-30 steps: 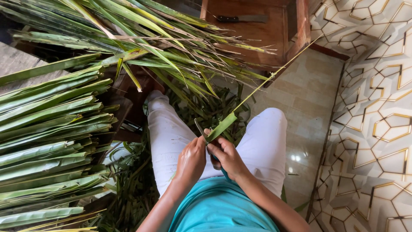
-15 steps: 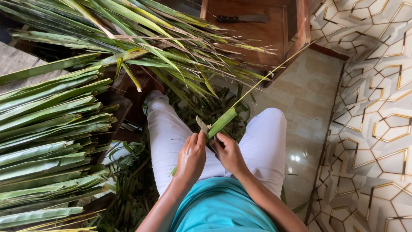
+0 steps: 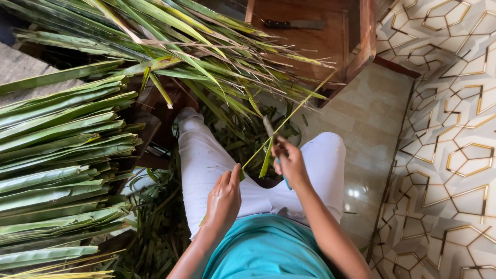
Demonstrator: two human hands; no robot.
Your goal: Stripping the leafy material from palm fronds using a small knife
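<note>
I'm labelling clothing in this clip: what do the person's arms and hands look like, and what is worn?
Both forearms are bare, with no sleeves showing. The left hand and right hand wear no gloves, rings or watch that I can see. A teal top and white trousers are worn.

Knife (image 3: 269, 127) handle hidden inside right hand (image 3: 290, 161); blade motion-blurred. Leaf strip (image 3: 266, 159) base concealed behind left hand (image 3: 223, 199). Stacked leaves (image 3: 57, 155) cut off at left edge. Second knife (image 3: 294, 24) on tabletop (image 3: 310, 44) small, indistinct.

Leaf scraps (image 3: 155, 232) litter the tiled floor (image 3: 372, 113).
</note>
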